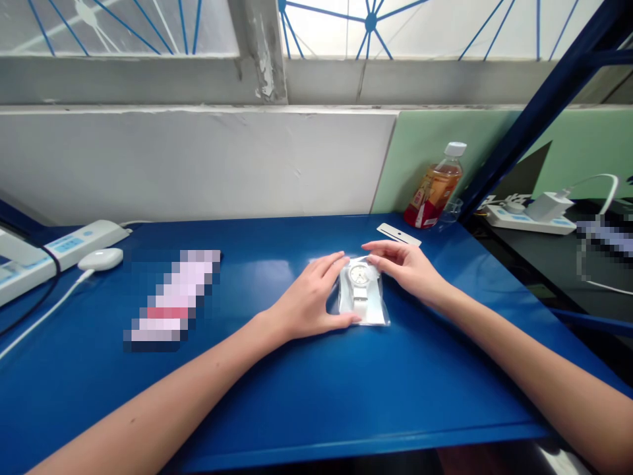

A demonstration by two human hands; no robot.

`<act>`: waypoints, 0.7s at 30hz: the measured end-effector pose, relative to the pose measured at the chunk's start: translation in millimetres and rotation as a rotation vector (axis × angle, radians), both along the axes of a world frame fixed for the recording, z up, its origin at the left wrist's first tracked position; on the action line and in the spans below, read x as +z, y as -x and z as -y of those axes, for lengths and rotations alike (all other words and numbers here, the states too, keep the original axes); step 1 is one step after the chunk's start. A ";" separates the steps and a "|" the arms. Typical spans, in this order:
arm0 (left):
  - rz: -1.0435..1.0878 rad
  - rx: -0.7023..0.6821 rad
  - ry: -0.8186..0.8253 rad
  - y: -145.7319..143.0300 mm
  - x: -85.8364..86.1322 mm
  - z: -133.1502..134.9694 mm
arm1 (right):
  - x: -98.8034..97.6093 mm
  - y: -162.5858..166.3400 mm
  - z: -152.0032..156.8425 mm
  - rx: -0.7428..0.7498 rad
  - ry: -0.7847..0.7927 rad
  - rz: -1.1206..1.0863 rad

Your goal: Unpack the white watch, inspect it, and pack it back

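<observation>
A white wristwatch [359, 276] lies face up inside a clear plastic bag [378, 313] on the blue table. My left hand [311, 297] rests at the bag's left side with its fingers stretched out. Its thumb touches the bottom edge, while the fingertips reach the top left corner. At the top right corner, my right hand [405, 267] has its thumb and bent fingers closed on the bag's edge. Just beyond the right hand lies a white card strip [398, 234] with a small dark hole.
A drink bottle [435, 188] with a white cap stands at the back right. On the left are a pixelated pinkish object [175, 297], a white oval device [100, 259] with a cable, and a power strip [64, 254]. Another power strip [529, 218] sits farther right.
</observation>
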State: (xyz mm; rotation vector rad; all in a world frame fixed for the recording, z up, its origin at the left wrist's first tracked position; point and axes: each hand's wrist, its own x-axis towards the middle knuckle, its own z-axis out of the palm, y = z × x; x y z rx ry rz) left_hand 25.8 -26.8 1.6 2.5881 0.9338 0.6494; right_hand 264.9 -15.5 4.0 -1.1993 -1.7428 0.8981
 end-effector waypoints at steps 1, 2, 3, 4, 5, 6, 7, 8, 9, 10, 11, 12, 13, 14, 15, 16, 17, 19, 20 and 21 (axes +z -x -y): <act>-0.014 0.019 0.012 0.2 0.0 -0.3 | 1.0 -1.1 0.6 0.008 -0.078 0.097; -0.028 0.034 0.020 0.4 0.2 -0.4 | 2.8 -2.6 1.4 0.024 -0.175 0.215; -0.043 0.044 0.024 0.6 0.6 -0.3 | 5.1 -4.4 2.5 0.054 -0.272 0.340; -0.056 0.051 0.021 0.7 1.1 -0.2 | 8.0 -6.4 3.9 0.097 -0.351 0.456; -0.068 0.055 0.015 1.0 1.7 0.0 | 11.2 -8.6 5.3 0.153 -0.401 0.549; -0.079 0.058 0.007 1.3 2.2 0.1 | 14.2 -10.8 6.7 0.210 -0.415 0.606; -0.087 0.061 -0.003 1.8 2.8 0.1 | 17.0 -12.8 7.9 0.259 -0.406 0.641; -0.093 0.061 -0.012 2.3 3.4 -0.1 | 19.0 -14.7 8.8 0.296 -0.386 0.660; -0.099 0.061 -0.020 2.9 4.0 -0.4 | 20.2 -16.2 9.3 0.323 -0.361 0.673; -0.106 0.059 -0.028 3.5 4.6 -0.8 | 20.6 -17.4 9.6 0.340 -0.335 0.684; -0.115 0.054 -0.034 4.0 5.3 -1.3 | 20.2 -18.3 9.5 0.349 -0.311 0.690; -0.123 0.047 -0.040 4.6 5.9 -1.9 | 19.2 -18.8 9.2 0.354 -0.290 0.693; -0.131 0.039 -0.047 5.0 6.5 -2.6 | 17.8 -19.0 8.9 0.356 -0.273 0.693; -0.136 0.032 -0.054 5.4 7.0 -3.2 | 16.4 -19.0 8.6 0.356 -0.262 0.693; -0.140 0.027 -0.062 5.8 7.4 -3.8 | 15.1 -18.7 8.3 0.354 -0.254 0.691; -0.142 0.025 -0.070 6.2 7.6 -4.3 | 14.2 -18.3 8.2 0.353 -0.248 0.689; -0.144 0.026 -0.078 6.5 7.7 -4.9 | 13.8 -17.8 8.2 0.353 -0.240 0.689; -0.149 0.029 -0.083 7.4 7.5 -5.8 | 14.4 -16.3 8.7 0.350 -0.214 0.698; -0.152 0.029 -0.080 7.9 7.2 -6.3 | 15.2 -15.4 9.0 0.349 -0.196 0.708; -0.156 0.028 -0.072 8.4 6.8 -6.7 | 16.1 -14.6 9.3 0.350 -0.179 0.720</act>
